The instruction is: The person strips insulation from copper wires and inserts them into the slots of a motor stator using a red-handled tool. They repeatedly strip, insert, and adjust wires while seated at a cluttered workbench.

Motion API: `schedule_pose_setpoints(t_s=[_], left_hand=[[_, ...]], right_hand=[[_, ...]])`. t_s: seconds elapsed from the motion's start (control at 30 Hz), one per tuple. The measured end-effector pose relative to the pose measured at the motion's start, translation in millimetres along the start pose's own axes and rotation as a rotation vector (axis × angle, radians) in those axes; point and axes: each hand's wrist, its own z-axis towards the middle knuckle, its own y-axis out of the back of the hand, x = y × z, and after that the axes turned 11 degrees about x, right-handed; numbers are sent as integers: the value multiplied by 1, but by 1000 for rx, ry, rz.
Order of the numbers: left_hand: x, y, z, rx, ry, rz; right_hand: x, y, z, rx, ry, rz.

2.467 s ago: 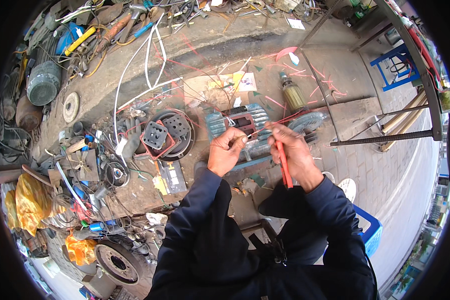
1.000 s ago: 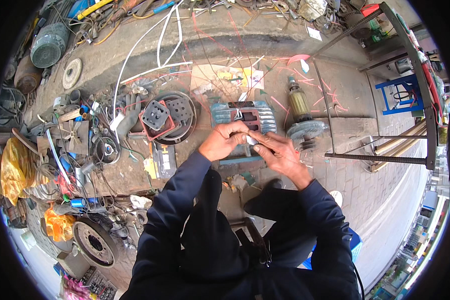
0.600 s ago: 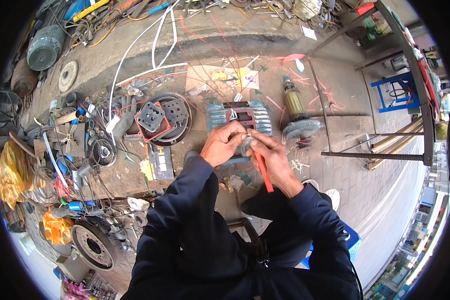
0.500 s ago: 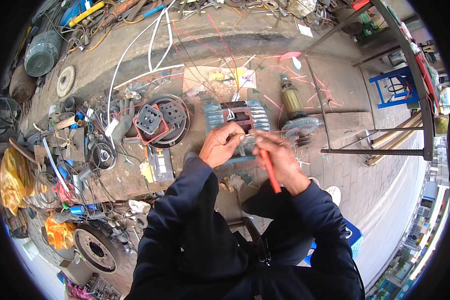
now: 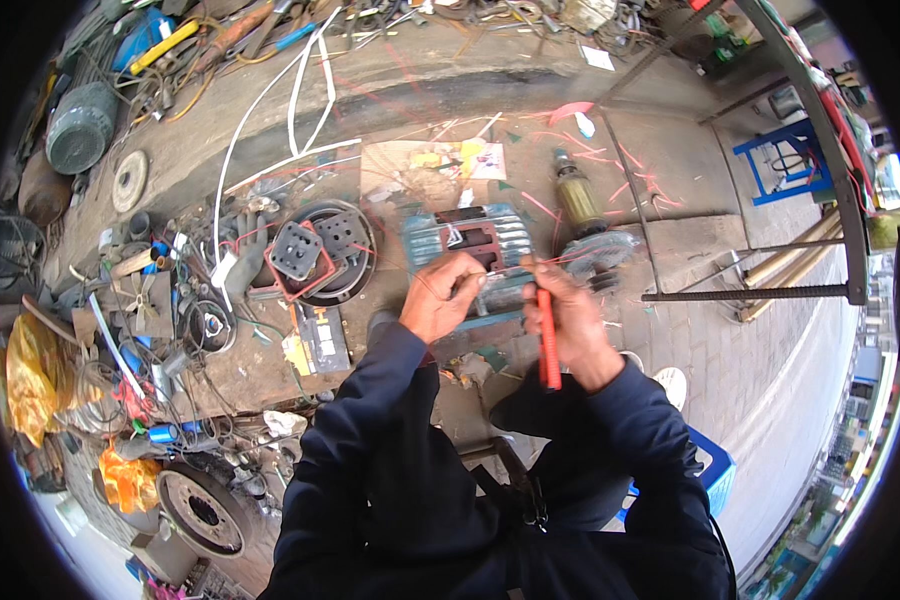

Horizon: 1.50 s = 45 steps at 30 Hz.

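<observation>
My left hand (image 5: pixel 440 295) is closed in a pinch on a thin red wire (image 5: pixel 510 269) above the near side of a ribbed grey-blue motor housing (image 5: pixel 515 238). Held in my right hand (image 5: pixel 578 328) is a red-handled tool (image 5: pixel 549 352), its handle pointing down toward me; the fingers hide its working end. The wire runs between both hands and on past the right one. On top of the motor, a reddish rectangular terminal opening (image 5: pixel 483 240) faces up with white leads at its edge. My right hand hovers just right of the motor.
Left of the motor, grey perforated plates (image 5: pixel 297 250) sit by a round metal cover. A rotor with a copper-toned body (image 5: pixel 578 197) lies to the right, near scattered red sleeve scraps. A rebar frame (image 5: pixel 750 293) borders the right side; tools and parts crowd the left.
My right hand has moved slightly right and a little down with the red-handled tool, widening the gap between my hands. Red wires that rose above the motor are now faint streaks.
</observation>
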Motion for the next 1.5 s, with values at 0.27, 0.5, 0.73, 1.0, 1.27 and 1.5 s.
schedule_pose_setpoints(t_s=[0.27,0.5,0.73,1.0,1.27,1.5], left_hand=[[11,10,3,65,-5,-63],[26,26,4,212,83,-374],[23,35,6,273,103,-312],[24,33,3,259,115,-268],[15,34,5,261,91,-92],[18,33,3,272,117,-206]], right_hand=[[-43,38,32,186,370,-470],[-20,23,18,350,711,-1227],[0,37,10,396,946,-1411],[13,15,7,456,893,-1510],[10,38,3,362,936,-1589],[27,11,-1,346,845,-1464]])
